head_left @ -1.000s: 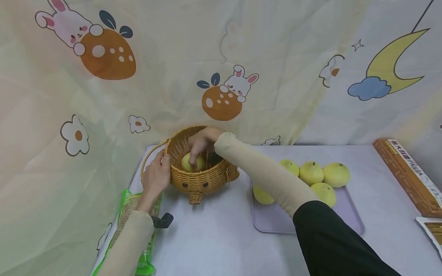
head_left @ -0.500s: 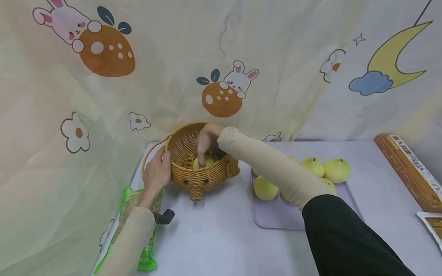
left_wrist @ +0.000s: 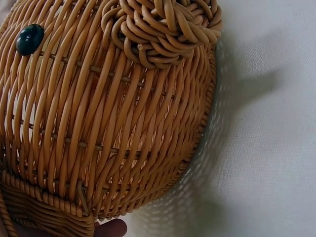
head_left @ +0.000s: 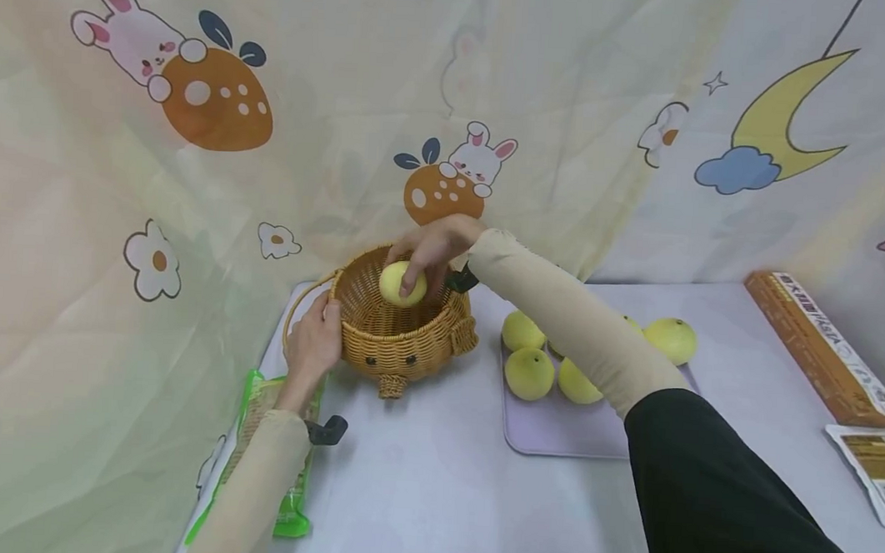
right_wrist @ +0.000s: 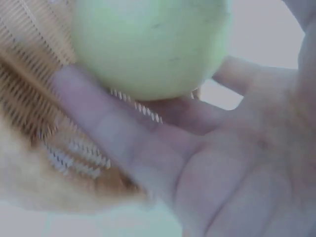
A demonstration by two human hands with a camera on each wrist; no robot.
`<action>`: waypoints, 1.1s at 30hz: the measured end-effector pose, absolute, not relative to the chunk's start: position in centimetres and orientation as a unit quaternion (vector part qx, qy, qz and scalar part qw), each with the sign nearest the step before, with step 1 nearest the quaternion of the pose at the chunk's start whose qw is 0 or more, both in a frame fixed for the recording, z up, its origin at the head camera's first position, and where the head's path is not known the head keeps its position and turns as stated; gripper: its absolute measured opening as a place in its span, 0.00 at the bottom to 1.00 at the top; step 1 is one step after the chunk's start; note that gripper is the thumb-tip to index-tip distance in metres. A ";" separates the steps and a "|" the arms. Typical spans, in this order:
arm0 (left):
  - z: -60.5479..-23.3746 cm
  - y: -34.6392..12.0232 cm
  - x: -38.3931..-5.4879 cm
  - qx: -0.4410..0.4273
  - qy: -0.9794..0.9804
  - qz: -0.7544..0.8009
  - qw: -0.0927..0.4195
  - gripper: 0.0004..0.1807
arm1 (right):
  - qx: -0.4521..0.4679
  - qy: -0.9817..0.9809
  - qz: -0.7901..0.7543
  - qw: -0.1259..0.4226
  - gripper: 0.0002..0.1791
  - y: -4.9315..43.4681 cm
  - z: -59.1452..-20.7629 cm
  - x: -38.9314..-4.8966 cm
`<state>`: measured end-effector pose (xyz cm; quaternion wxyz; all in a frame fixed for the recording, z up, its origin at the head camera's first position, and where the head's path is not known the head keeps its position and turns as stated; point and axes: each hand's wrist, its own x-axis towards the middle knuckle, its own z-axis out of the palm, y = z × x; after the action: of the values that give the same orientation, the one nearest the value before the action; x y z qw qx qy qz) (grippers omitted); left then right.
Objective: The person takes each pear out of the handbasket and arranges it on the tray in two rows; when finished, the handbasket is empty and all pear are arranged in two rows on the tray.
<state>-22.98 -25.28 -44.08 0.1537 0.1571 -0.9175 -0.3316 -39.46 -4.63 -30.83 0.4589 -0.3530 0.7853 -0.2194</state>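
Observation:
A woven wicker basket [head_left: 389, 351] with an animal face stands at the back left of the table. My left hand [head_left: 315, 343] grips its left side near the rim; in the left wrist view only a fingertip [left_wrist: 111, 228] shows below the basket's ear. Over the basket's opening, my right hand [head_left: 440, 241] holds a round yellow-green fruit [head_left: 399, 286] between thumb and fingers. The right wrist view shows the same fruit [right_wrist: 150, 44] close up, with the wicker blurred behind it. How much lies at the basket's bottom is hidden.
Several similar fruits [head_left: 529, 374] sit on a lilac tray [head_left: 554, 437] to the right, partly covered by my right sleeve. A green-edged packet [head_left: 294, 503] lies under my left forearm. A long brown box [head_left: 821, 355] and a flat pouch [head_left: 878, 475] are at far right.
My right hand has risen from deep inside the basket to its opening, bringing the fruit up with it. The left hand has stayed on the basket.

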 end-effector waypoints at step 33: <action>-43.8 -25.1 -22.7 0.153 -0.915 -0.347 0.133 0.38 | -0.236 0.889 -0.280 0.274 0.28 16.1 -25.8 -35.7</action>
<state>-22.72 -25.10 -43.79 0.1331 0.1533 -0.9155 -0.3474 -35.73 16.11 -25.76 0.2738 -0.2364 0.8894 -0.2796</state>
